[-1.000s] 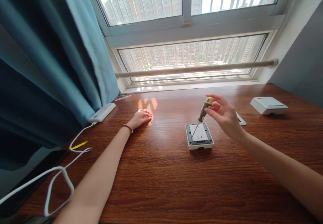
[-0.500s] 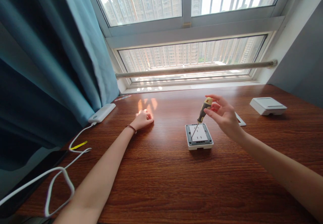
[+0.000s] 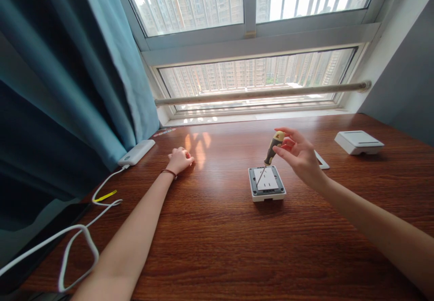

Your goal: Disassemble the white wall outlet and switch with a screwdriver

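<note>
My right hand (image 3: 298,154) pinches the yellow and dark grey handle of a screwdriver (image 3: 273,149), which leans with its shaft running down to the left. Its tip meets the left side of a wall socket (image 3: 267,181) that lies face up on its white box, with the dark grey inner frame exposed. A white cover frame (image 3: 322,160) lies on the table, partly hidden behind my right hand. My left hand (image 3: 181,160), with a dark band at the wrist, rests on the table with curled fingers, away from the socket. Whether it holds anything small is hidden.
A second white box (image 3: 359,142) sits at the right on the brown wooden table (image 3: 217,246). At the left are a white power bank (image 3: 137,152), its white cable (image 3: 90,237) with a yellow tie (image 3: 106,195), and a blue curtain (image 3: 111,66). The window stands behind.
My left hand has slid left along the table, away from the socket. My right hand and the screwdriver keep almost the same place and tilt.
</note>
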A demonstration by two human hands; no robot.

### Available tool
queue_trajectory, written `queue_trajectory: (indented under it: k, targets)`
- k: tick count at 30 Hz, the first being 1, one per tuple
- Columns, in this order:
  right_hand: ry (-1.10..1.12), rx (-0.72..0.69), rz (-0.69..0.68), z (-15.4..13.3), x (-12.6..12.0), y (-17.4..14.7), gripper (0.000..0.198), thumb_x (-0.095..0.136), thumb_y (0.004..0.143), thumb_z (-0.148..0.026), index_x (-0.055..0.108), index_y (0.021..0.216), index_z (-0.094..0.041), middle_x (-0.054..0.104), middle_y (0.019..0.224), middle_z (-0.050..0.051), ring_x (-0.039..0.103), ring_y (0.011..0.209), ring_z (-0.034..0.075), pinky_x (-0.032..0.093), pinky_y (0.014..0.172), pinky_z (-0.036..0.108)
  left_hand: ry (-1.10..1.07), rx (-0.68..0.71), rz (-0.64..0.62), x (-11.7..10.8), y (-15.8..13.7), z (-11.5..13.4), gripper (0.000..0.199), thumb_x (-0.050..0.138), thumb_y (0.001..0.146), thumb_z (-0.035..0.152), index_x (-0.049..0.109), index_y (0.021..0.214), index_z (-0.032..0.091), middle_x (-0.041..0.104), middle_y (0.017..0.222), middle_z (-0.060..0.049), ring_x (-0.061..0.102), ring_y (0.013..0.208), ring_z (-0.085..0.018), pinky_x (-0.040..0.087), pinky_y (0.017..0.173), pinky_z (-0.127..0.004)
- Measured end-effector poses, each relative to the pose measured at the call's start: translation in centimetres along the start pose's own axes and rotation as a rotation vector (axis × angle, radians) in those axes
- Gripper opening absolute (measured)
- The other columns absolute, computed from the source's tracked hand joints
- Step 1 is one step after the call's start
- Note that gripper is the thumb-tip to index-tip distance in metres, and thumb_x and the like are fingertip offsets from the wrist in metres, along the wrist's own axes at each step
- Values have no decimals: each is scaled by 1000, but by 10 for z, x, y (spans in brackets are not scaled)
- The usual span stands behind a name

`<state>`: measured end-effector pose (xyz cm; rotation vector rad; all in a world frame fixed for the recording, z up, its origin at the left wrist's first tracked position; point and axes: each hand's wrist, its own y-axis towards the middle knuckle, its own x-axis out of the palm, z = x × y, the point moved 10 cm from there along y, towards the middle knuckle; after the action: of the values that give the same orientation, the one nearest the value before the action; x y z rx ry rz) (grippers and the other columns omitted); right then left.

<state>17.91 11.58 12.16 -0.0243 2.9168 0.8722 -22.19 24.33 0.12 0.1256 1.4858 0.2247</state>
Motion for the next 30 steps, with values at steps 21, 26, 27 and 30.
queue_trajectory:
  k: [21, 26, 27, 30]
  targets:
    - [62, 21, -33, -2, 4, 0, 39, 62, 76, -21, 51, 114, -26, 51, 94, 1, 59, 75, 13, 52, 75, 34, 9, -11, -4, 2, -2, -3, 26, 50, 70, 44, 53, 69, 19, 57, 95, -10, 47, 98, -31, 37, 81, -42]
    - [66, 20, -35, -1, 5, -1, 39, 62, 76, -21, 52, 113, -26, 51, 95, 1, 59, 75, 13, 53, 75, 35, -11, -46, -7, 3, 1, -8, 34, 38, 80, 47, 54, 73, 18, 58, 97, -12, 48, 100, -32, 37, 81, -43]
    - [70, 18, -36, -1, 6, -1, 39, 62, 76, -21, 52, 113, -26, 51, 94, 1, 59, 75, 13, 53, 75, 35, -15, -53, -7, 3, 1, -9, 34, 37, 81, 46, 54, 73, 18, 58, 98, -12, 48, 100, -32, 37, 81, -43]
    - [64, -1, -14, -5, 1, 1, 39, 62, 75, -21, 52, 113, -27, 51, 94, 1, 59, 75, 14, 53, 76, 35, -26, -58, 5, 0, 0, -9, 35, 35, 83, 44, 55, 75, 17, 58, 99, -13, 48, 100, -33, 37, 81, -44]
